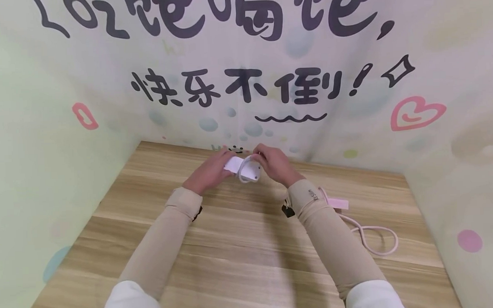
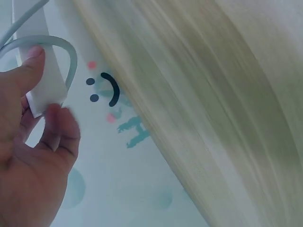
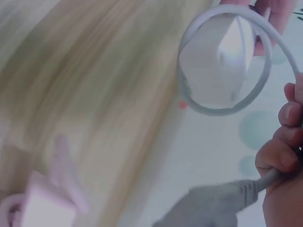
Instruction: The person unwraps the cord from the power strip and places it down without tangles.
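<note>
Near the back edge of the table, my left hand (image 1: pixel 208 174) grips a white rectangular block (image 2: pixel 51 78), thumb on one face and fingers at its side and end. A pale grey cord (image 3: pixel 218 112) forms a round loop around the block in the right wrist view. My right hand (image 1: pixel 278 165) holds the same cord in curled fingers, just right of the block. Below those fingers a grey plug-like end (image 3: pixel 210 203) hangs from the cord, partly cut off by the frame. Both hands are raised over the tabletop, close to each other.
On the wood-grain table (image 1: pixel 234 263), right of my right forearm, lies a pink block (image 1: pixel 339 204) with a looped pink cord (image 1: pixel 396 243); the sleeve hides part of it. A printed wall cloth (image 1: pixel 234 50) with dark lettering stands directly behind the table.
</note>
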The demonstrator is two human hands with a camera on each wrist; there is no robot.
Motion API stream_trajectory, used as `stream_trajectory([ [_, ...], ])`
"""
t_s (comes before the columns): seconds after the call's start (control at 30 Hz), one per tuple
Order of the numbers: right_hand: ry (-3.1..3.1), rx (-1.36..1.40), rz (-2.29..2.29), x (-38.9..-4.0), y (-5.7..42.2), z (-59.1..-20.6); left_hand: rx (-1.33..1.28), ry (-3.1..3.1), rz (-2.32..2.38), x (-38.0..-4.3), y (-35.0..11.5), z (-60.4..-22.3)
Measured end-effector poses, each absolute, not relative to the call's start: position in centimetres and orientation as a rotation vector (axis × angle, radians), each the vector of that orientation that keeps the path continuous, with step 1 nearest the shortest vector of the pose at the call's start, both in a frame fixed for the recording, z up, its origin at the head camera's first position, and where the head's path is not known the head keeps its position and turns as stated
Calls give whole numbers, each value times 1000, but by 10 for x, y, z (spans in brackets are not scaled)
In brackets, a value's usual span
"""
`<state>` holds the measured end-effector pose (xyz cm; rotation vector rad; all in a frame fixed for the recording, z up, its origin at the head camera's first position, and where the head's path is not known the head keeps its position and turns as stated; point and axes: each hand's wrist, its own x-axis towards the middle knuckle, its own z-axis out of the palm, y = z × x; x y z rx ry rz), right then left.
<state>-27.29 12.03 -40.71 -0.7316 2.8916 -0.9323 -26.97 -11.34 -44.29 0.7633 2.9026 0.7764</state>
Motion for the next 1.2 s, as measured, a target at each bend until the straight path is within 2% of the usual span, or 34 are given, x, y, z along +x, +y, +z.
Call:
stream_trajectory([
  [0.4,2917,-780,-782,-254,137,-376,675,2939,896,-267,-107,-438],
  [0.9,2870,-954,-623,-233,164,-372,612,2954,950,-264,-102,-430],
  [1.2,2889,-869,-542,-239,181,-375,585,2944,976,-258,-104,-427],
])
